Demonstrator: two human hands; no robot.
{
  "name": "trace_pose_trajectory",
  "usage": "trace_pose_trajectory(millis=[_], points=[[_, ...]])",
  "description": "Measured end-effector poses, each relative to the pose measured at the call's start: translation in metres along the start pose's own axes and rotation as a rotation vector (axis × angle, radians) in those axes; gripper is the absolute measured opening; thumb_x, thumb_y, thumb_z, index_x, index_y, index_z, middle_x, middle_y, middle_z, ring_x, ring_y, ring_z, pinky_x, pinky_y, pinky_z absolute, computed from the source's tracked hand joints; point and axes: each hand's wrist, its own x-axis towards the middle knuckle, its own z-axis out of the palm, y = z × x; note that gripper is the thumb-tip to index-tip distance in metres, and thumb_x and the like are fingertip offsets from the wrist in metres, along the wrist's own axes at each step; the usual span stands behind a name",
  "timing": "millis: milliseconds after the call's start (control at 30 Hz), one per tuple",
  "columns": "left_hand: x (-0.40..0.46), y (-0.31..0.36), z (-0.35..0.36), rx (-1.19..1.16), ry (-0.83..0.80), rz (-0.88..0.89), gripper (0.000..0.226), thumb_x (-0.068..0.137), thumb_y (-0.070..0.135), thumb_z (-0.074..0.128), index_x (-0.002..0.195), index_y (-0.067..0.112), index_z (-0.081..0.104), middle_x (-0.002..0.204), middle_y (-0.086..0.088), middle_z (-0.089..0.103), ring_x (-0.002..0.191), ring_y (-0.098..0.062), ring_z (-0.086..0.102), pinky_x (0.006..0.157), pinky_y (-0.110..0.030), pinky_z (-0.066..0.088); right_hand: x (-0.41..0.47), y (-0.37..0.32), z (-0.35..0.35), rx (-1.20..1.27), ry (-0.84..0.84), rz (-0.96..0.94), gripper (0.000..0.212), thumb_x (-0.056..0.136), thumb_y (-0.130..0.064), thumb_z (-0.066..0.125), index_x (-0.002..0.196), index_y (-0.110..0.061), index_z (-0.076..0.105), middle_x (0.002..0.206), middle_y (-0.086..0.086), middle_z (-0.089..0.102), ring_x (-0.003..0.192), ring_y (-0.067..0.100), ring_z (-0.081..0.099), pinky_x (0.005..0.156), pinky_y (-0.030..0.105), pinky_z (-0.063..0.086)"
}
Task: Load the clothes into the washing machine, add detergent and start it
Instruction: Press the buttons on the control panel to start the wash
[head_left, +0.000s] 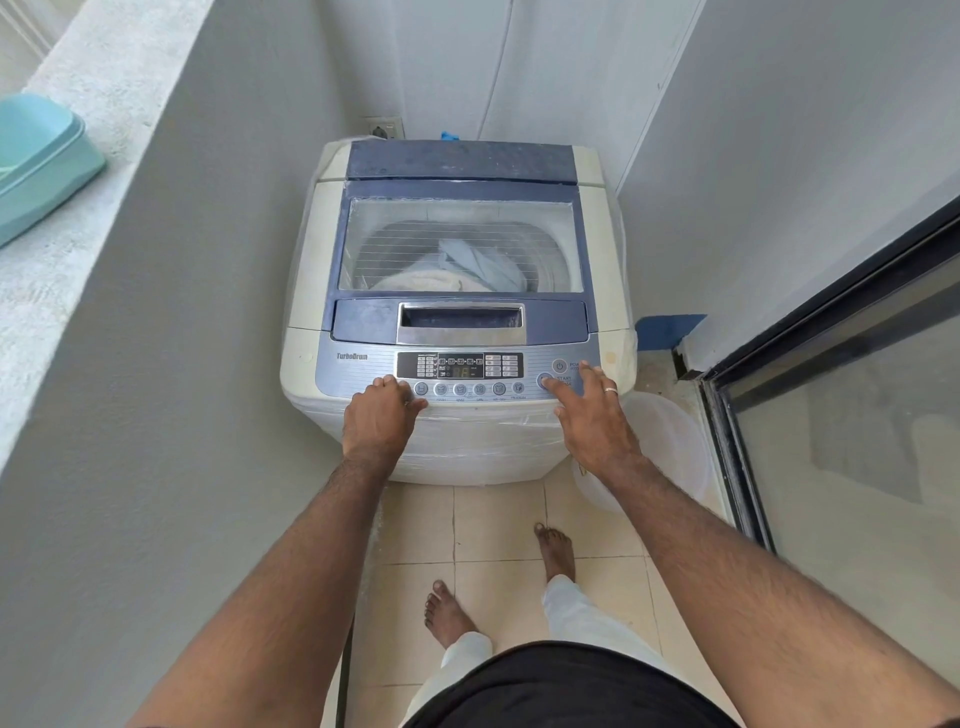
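A white and blue top-loading washing machine (311, 270) stands against the far wall with its glass lid (395, 228) down. Through the glass I see pale blue and white clothes (478, 267) in the drum. The control panel (460, 366) shows a lit orange display. My left hand (382, 418) rests curled on the panel's front left edge, holding nothing. My right hand (592, 415) has its fingers spread, and its index fingertip touches the round start button (543, 381) at the right of the panel. No detergent container is in view.
A teal plastic tub (41, 161) sits on the ledge at the left. A translucent white bucket (670, 447) stands on the tiled floor right of the machine, beside a dark-framed glass sliding door (841, 415). A wall socket (385, 128) is behind the machine.
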Motion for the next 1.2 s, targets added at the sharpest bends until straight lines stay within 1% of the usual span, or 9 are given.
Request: trace_pose_trajectory(millis=[167, 300, 433, 667, 1000, 1200], points=[[0.000, 0.000, 0.001, -0.001, 0.004, 0.006, 0.038, 0.098, 0.049, 0.057, 0.112, 0.016, 0.071, 0.107, -0.006, 0.067, 0.093, -0.025, 0.065, 0.081, -0.040, 0.053, 0.000, 0.001, -0.004, -0.002, -0.013, -0.021, 0.045, 0.105, -0.021, 0.048, 0.148, -0.035, 0.044, 0.158, 0.020, 0.027, 0.148, 0.040, 0.021, 0.112, 0.055, 0.037], [-0.001, 0.000, 0.000, -0.013, -0.002, -0.006, 0.038, 0.098, 0.049, 0.057, 0.111, 0.016, 0.071, 0.107, -0.006, 0.067, 0.093, -0.026, 0.065, 0.081, -0.040, 0.053, 0.002, 0.000, -0.012, -0.018, -0.027, -0.040, 0.046, 0.104, -0.023, 0.050, 0.148, -0.035, 0.044, 0.157, 0.020, 0.029, 0.146, 0.040, 0.024, 0.114, 0.054, 0.036], [-0.001, 0.001, -0.001, -0.028, -0.002, -0.010, 0.036, 0.098, 0.048, 0.059, 0.112, 0.017, 0.072, 0.108, -0.006, 0.068, 0.094, -0.026, 0.065, 0.080, -0.039, 0.052, -0.001, -0.002, -0.014, 0.008, -0.040, -0.030, 0.048, 0.103, -0.024, 0.052, 0.149, -0.035, 0.043, 0.158, 0.018, 0.026, 0.147, 0.038, 0.021, 0.116, 0.054, 0.035], [-0.002, 0.001, -0.001, -0.029, 0.002, -0.005, 0.036, 0.097, 0.047, 0.059, 0.112, 0.016, 0.072, 0.108, -0.006, 0.068, 0.094, -0.025, 0.066, 0.080, -0.039, 0.053, -0.001, -0.004, -0.018, 0.015, -0.054, -0.012, 0.047, 0.104, -0.024, 0.049, 0.149, -0.037, 0.042, 0.159, 0.018, 0.025, 0.148, 0.037, 0.020, 0.118, 0.052, 0.032], [-0.001, 0.000, -0.001, -0.008, 0.002, 0.004, 0.037, 0.098, 0.048, 0.057, 0.113, 0.017, 0.071, 0.109, -0.005, 0.068, 0.095, -0.024, 0.065, 0.081, -0.038, 0.051, -0.001, -0.005, -0.017, 0.027, -0.061, 0.010, 0.048, 0.103, -0.024, 0.053, 0.148, -0.038, 0.042, 0.160, 0.017, 0.024, 0.149, 0.037, 0.019, 0.116, 0.055, 0.036], [-0.001, 0.001, -0.002, -0.002, -0.015, 0.003, 0.038, 0.100, 0.048, 0.055, 0.112, 0.016, 0.070, 0.110, -0.006, 0.066, 0.097, -0.027, 0.064, 0.084, -0.042, 0.051, 0.001, -0.003, -0.012, 0.034, -0.067, 0.019, 0.048, 0.103, -0.024, 0.052, 0.148, -0.039, 0.042, 0.160, 0.015, 0.024, 0.149, 0.036, 0.018, 0.116, 0.054, 0.034]])
